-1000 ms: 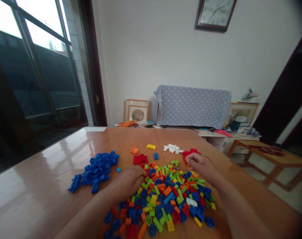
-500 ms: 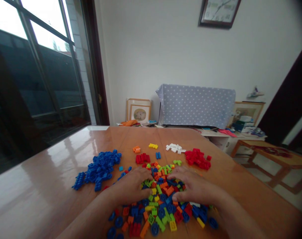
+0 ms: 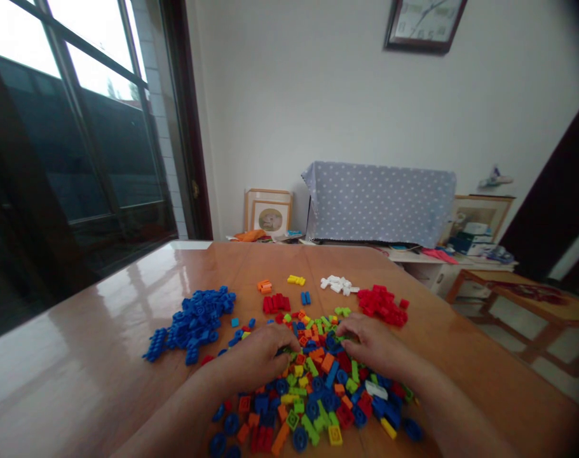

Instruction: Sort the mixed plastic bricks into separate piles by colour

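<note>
A mixed pile of toy building bricks [image 3: 313, 401] in blue, green, orange, red and yellow spreads over the table in front of me. My left hand [image 3: 265, 353] rests at the pile's left side, palm down, its fingers bent and a gap between thumb and fingers. Dark bricks show partly in that gap. On the far right part of the pile is my right hand [image 3: 372, 343], fingers curved downward with the thumb apart from them. Blue and green bricks lie by its fingertips. I see no brick lifted by either hand.
Sorted bricks lie beyond: a blue heap [image 3: 196, 321], a red heap [image 3: 382, 305], white bricks [image 3: 337, 284], and small red [image 3: 276, 303], orange [image 3: 264, 286], yellow [image 3: 296, 280] and blue [image 3: 306, 298] groups. The wooden table [image 3: 93, 337] is glossy. A stool [image 3: 522, 299] stands right.
My right hand has shifted right, its thumb drawn nearer the fingers, uncovering bricks and a white piece. The left hand's fingers have curled more. The view has shifted slightly.
</note>
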Demonstrator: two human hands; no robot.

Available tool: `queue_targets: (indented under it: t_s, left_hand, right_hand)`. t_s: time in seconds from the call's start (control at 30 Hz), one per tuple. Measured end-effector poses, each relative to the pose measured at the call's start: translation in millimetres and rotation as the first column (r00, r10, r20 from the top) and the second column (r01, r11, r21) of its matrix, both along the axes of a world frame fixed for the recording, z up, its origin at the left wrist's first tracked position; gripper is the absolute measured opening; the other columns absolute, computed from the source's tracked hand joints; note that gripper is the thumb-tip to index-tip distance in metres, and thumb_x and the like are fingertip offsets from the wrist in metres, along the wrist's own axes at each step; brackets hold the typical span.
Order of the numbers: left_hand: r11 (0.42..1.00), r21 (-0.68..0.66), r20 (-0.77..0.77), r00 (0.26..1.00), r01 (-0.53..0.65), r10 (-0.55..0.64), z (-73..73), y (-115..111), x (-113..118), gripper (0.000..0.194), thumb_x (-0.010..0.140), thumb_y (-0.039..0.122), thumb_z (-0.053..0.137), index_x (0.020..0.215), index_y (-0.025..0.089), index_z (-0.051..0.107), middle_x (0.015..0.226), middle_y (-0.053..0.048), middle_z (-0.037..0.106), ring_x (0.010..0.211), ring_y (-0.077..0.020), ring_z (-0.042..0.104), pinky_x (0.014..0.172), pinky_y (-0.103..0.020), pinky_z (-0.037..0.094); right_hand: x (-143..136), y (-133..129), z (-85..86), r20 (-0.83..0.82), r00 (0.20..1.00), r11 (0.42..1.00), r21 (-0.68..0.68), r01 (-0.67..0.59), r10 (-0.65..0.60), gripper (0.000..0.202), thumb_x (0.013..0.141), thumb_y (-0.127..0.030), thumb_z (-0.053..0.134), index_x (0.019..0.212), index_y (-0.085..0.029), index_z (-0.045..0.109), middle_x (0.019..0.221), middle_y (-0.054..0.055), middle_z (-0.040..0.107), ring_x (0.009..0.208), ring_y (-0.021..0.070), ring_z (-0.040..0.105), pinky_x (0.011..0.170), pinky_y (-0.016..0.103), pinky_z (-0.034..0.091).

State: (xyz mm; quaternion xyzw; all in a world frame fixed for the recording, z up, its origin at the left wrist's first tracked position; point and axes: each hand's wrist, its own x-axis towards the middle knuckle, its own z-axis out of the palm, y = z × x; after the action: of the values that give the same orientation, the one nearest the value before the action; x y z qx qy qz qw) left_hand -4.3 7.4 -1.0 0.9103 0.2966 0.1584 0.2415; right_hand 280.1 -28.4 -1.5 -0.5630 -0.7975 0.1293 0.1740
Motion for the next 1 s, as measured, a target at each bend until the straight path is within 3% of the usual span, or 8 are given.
queue_targets:
  t_s: [0.4, 0.5, 0.7, 1.0]
  left_hand:
    - [0.996, -0.088, 0.070, 0.997, -0.025, 0.032, -0.3, -2.1, 1.5, 0.027, 0.088, 0.016, 0.050, 0.104, 0.024, 0.070, 0.099, 0.001, 0.070, 0.091, -0.0147, 0.062, 0.082, -0.024, 0.045]
    - [0.994, -0.111, 0.080, 0.996, -0.018, 0.027, 0.8, -3.1, 1.6, 0.028, 0.087, 0.015, 0.050, 0.104, 0.024, 0.070, 0.099, 0.001, 0.070, 0.091, -0.0143, 0.062, 0.081, -0.023, 0.045]
    - [0.993, -0.114, 0.072, 0.997, -0.021, 0.030, 0.2, -3.2, 1.2, 0.029, 0.084, 0.013, 0.050, 0.103, 0.024, 0.069, 0.100, 0.001, 0.070, 0.092, -0.0151, 0.063, 0.081, -0.023, 0.046]
    - [0.997, -0.081, 0.064, 0.998, 0.007, -0.001, 0.2, -4.1, 1.5, 0.030, 0.084, 0.012, 0.049, 0.103, 0.023, 0.070, 0.098, 0.000, 0.070, 0.089, -0.0146, 0.062, 0.080, -0.023, 0.045]
  right_hand:
    - [-7.5, -11.3, 6.3, -0.008, 1.000, 0.999, -0.054, -0.004, 0.003, 0.013, 0.077, -0.013, 0.053, 0.079, -0.020, 0.063, 0.073, -0.002, 0.059, 0.066, 0.0126, 0.051, 0.056, 0.023, 0.028]
    - [-3.2, -13.1, 8.5, 0.039, 0.999, 0.996, -0.081, 0.032, -0.029, 0.008, 0.081, -0.021, 0.056, 0.077, -0.020, 0.063, 0.071, -0.001, 0.060, 0.064, 0.0130, 0.051, 0.055, 0.024, 0.026]
    - [-7.6, -16.6, 8.1, 0.169, 0.982, 0.991, -0.089, 0.099, -0.083, 0.020, 0.078, -0.041, 0.067, 0.077, -0.022, 0.066, 0.076, 0.001, 0.065, 0.069, 0.0153, 0.054, 0.059, 0.026, 0.025]
    - [-7.9, -19.1, 5.8, 0.203, 0.976, 0.990, -0.096, 0.105, -0.084, 0.011, 0.073, -0.030, 0.068, 0.082, -0.023, 0.068, 0.075, 0.000, 0.065, 0.071, 0.0155, 0.054, 0.059, 0.026, 0.024]
